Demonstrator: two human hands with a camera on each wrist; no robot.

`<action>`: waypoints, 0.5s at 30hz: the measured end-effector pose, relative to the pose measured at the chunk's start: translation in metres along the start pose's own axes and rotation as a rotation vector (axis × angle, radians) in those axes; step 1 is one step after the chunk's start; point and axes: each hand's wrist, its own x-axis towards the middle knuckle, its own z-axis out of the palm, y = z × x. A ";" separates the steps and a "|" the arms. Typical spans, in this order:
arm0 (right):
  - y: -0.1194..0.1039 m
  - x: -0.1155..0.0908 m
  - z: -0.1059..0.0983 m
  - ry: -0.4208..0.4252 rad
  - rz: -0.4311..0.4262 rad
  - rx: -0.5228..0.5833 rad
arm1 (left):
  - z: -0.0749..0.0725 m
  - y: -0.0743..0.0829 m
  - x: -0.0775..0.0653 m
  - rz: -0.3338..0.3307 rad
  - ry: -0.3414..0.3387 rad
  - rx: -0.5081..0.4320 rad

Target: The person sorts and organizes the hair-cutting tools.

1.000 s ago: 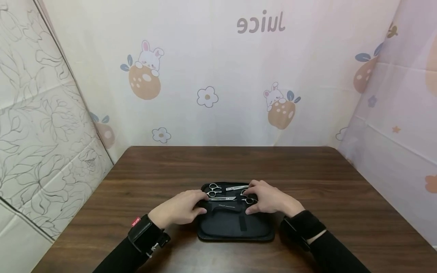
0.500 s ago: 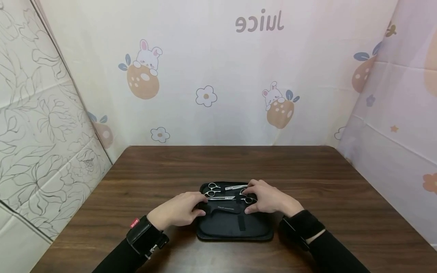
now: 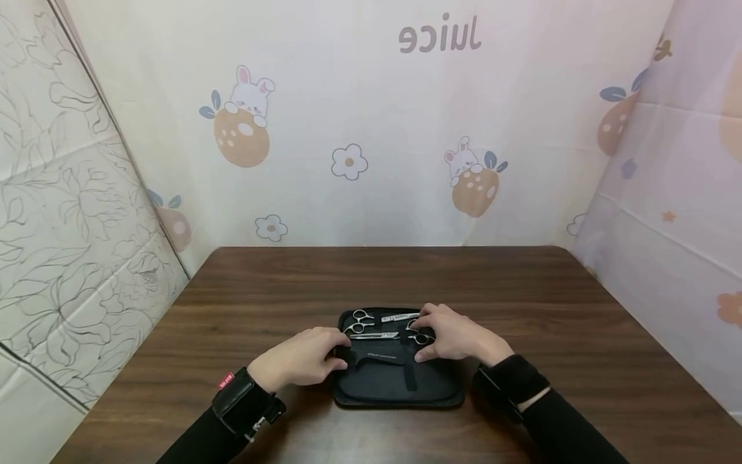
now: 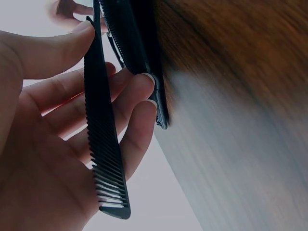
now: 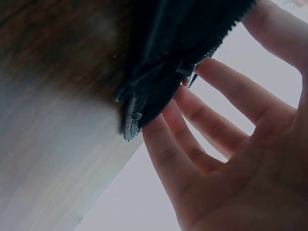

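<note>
From my remote feed I watched both hands at the black case, which lay opened out between them on the wood-grain surface. The left hand was loosely spread, its fingers bent a little and the fingertips meeting the case's edge. A black comb reached back from there past the palm; its thumb lay against or just beside it, and I couldn't tell whether it had any grip. The right hand was spread too, its nearly straight fingers resting against the toothed zip along the case's other side, only touching. In the head view, two pairs of silver scissors lay head to tail in the case, the comb's smooth part nearer the person and a short strap below it. A pale cloth printed with rabbits and fruit hung behind the surface.
</note>
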 end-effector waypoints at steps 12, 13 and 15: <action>0.000 0.001 0.001 0.000 0.008 -0.005 | 0.001 0.004 0.000 0.025 0.002 0.054; 0.000 0.002 0.000 -0.001 0.007 -0.005 | 0.001 0.005 0.000 0.023 0.000 0.062; 0.000 0.002 0.000 -0.002 0.008 -0.011 | 0.001 0.005 0.000 0.022 -0.001 0.073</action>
